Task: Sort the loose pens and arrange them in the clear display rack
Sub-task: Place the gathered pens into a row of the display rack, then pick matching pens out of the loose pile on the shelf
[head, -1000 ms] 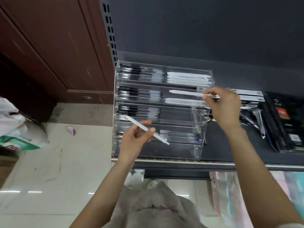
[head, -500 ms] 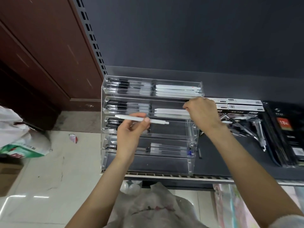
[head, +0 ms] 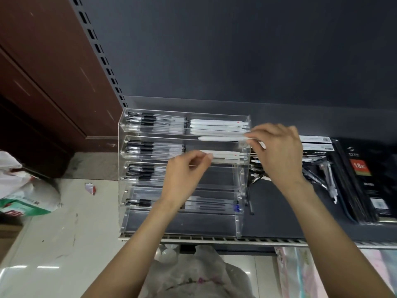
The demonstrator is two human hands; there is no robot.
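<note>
Head view: one clear display rack with five stepped tiers stands on the dark shelf. Its top tier carries a bundle of black-grip pens on the left and about four white pens on the right; the exact count is blurred. The second and third tiers each hold a black-grip bundle on the left, the fourth holds one black-grip pen and a few clear pens, and the fifth shows none. Two hands work here. The left hand pinches one white pen at its left end, the pen lying level in the right half of the second tier. The right hand pinches a second white pen at its right end, held level just above the second tier's right half. Loose pens lie in a heap on the shelf right of the rack, beside one black packet. Half a second ago the left hand's pen hovered before the third tier; it is now up in the second, and the right hand has drawn its pen rightward and higher.
</note>
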